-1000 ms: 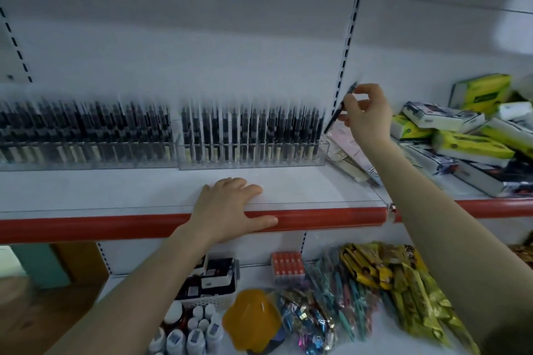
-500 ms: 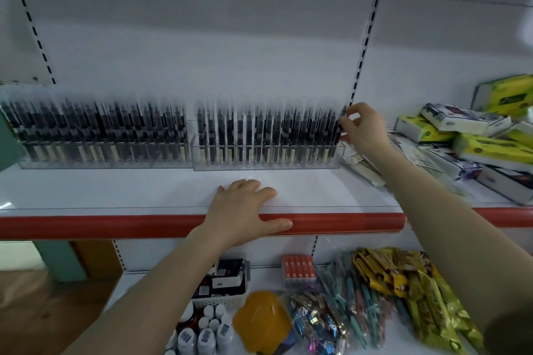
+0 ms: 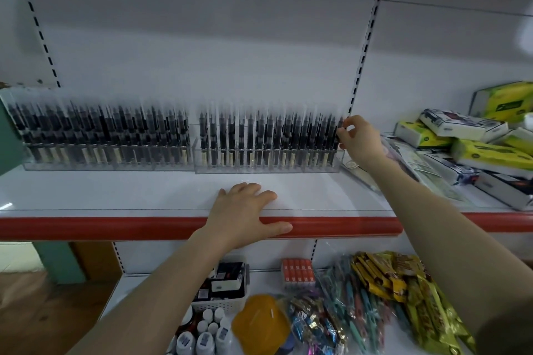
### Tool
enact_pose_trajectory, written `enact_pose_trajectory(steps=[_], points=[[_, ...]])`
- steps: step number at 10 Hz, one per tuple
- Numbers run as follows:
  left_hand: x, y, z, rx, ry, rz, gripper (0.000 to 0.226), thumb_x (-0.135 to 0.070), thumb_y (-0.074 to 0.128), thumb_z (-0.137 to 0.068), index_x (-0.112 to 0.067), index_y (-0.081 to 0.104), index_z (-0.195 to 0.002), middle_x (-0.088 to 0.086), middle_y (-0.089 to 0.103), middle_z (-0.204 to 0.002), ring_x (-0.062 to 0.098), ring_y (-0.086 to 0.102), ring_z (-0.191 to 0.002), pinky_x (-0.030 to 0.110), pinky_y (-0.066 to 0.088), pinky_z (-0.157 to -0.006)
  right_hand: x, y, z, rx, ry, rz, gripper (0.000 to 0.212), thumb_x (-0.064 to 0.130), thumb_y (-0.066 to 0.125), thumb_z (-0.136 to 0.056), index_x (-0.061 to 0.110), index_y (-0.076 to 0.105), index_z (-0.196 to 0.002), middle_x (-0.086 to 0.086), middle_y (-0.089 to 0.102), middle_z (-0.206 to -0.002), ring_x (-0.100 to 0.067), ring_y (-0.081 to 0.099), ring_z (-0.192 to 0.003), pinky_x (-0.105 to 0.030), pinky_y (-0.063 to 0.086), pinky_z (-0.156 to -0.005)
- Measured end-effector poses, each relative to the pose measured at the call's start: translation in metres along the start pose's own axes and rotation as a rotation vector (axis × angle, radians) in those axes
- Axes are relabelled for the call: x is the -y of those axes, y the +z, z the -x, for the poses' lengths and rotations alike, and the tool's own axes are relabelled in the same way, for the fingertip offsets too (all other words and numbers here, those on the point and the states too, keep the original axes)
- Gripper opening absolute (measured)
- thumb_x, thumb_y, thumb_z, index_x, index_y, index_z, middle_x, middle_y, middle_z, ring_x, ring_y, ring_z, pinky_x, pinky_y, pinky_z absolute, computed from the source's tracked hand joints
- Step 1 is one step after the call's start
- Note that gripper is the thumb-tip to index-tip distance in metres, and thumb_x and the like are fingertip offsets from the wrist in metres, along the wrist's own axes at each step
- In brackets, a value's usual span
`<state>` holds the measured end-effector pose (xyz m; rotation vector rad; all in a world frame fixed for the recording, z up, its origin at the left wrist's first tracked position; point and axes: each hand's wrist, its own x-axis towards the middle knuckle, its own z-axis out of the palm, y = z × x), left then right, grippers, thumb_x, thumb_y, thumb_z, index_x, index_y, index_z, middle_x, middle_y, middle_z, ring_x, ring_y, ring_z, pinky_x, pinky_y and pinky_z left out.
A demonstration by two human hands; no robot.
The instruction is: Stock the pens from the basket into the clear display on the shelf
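White metal shelf w/ red front edge strip (image 3: pixel 115 228). Two clear plastic display racks stand on it side by side toward the back, left one (image 3: pixel 103 163) & right one (image 3: pixel 265 167), both packed w/ upright black pens (image 3: pixel 259 135). Left hand (image 3: pixel 245 213) rests flat on the front edge. At right, a pile of yellow & white boxed packs (image 3: pixel 467 147) lies on the shelf.

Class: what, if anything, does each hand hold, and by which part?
The right hand pinches a pen near its top, at the display's right end. The left hand holds nothing, resting on the shelf.
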<state>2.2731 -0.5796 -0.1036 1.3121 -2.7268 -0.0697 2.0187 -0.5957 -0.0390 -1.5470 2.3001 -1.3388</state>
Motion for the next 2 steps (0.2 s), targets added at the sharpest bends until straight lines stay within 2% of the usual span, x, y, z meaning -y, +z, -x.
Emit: enact_pose_trajectory(steps=[2], points=[[-0.001, -0.004, 0.003, -0.002, 0.03, 0.063, 0.077, -0.074, 0.045, -0.078, -0.032, 0.033, -0.142, 0.0, 0.026, -0.153, 0.019, 0.02, -0.141, 0.043, 0.019, -0.115, 0.004, -0.006, 0.019, -0.023, 0.035, -0.014, 0.036, 0.019, 0.052, -0.095, 0.003, 0.046, -0.127, -0.019, 0.063, -0.109, -0.032, 0.059, -0.098, -0.035, 0.045, -0.08]])
